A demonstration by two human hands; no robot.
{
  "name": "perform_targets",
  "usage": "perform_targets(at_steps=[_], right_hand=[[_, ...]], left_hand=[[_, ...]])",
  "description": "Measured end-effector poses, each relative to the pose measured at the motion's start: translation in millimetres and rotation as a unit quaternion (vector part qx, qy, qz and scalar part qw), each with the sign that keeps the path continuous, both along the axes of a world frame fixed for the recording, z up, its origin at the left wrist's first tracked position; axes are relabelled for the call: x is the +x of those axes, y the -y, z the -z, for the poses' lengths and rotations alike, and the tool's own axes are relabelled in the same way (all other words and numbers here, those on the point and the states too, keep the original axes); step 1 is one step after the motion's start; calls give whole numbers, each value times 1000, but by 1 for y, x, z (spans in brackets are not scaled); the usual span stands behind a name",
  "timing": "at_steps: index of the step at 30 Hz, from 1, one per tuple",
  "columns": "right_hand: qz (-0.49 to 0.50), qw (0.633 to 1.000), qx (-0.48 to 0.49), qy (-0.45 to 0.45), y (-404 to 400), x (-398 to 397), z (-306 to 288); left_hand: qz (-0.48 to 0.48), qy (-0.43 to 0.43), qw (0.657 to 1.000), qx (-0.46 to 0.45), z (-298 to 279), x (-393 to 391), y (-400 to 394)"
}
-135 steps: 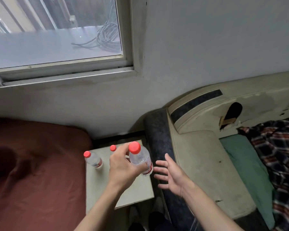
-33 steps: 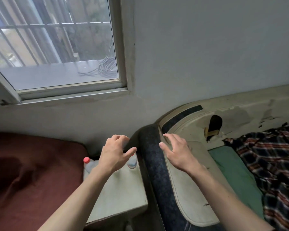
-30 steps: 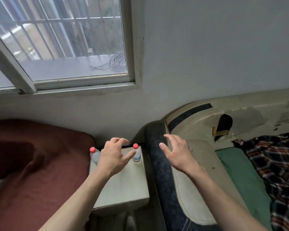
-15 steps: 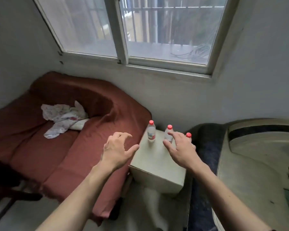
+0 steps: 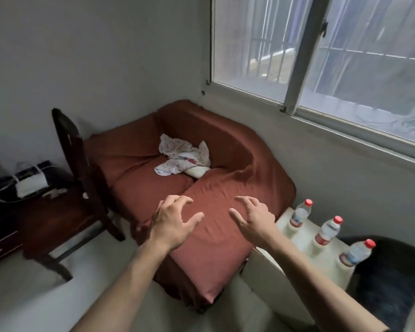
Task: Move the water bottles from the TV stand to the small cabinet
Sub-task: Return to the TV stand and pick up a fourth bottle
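Note:
Three clear water bottles with red caps stand in a row on the small pale cabinet [image 5: 297, 267] at the lower right: one at the back [image 5: 300, 213], one in the middle [image 5: 328, 231], one nearest the dark headboard [image 5: 356, 253]. My left hand [image 5: 174, 222] hovers over the red-brown sofa with fingers spread and loosely curled, holding nothing. My right hand [image 5: 255, 218] hovers beside it, left of the cabinet, also empty with fingers loosely bent.
A red-brown covered sofa [image 5: 201, 200] fills the corner under the window [image 5: 321, 56], with a crumpled white cloth [image 5: 182, 155] on it. A dark wooden chair [image 5: 74, 188] stands at the left, beside a dark stand with cables [image 5: 22, 180].
The view has swung left, away from the bed toward the sofa and chair. Both hands have left the cabinet and now hover over the sofa; the three bottles stay on the cabinet.

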State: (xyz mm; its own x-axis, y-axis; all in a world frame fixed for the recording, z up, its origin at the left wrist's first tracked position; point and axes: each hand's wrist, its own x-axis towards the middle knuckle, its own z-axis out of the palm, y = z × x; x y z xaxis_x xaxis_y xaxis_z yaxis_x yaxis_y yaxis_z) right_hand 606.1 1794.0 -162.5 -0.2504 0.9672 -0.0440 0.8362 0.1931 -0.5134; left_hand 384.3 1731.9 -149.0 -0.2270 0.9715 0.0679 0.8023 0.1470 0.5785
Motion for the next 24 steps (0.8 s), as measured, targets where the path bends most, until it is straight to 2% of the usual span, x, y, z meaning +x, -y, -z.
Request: perform_targets(at_steps=[9, 16, 24], right_hand=[[-167, 985, 19, 40, 42, -146, -5], [-240, 969, 11, 53, 30, -209, -6], [-347, 938, -16, 6, 10, -305, -2]], left_hand=[[-118, 43, 992, 17, 4, -132, 78], [-184, 41, 982, -1, 11, -182, 102], [-314, 11, 949, -35, 8, -232, 123]])
